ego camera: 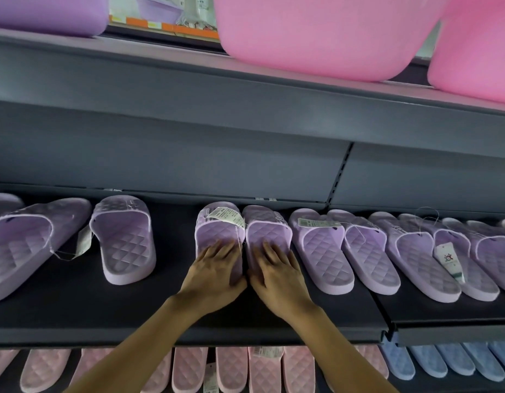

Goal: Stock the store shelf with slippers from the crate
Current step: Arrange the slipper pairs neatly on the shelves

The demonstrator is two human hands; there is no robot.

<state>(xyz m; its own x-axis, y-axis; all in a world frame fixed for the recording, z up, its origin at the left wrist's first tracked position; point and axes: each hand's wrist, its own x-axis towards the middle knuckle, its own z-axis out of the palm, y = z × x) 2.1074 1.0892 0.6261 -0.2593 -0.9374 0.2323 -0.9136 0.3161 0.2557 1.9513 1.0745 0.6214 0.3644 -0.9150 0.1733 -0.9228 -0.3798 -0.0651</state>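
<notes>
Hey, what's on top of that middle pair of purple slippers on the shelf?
The left hand rests on the left slipper, the right hand on the right slipper, fingers flat. A white tag lies across the left strap. The hands cover both heels.

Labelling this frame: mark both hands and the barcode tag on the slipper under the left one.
Left hand (214,276): head view, back of hand.
Right hand (278,282): head view, back of hand.
Barcode tag (226,219): head view, its middle.

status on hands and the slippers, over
Left hand open, flat on left purple slipper; right hand open, flat on right purple slipper. Pair side by side on shelf. Nothing blocking.
</notes>
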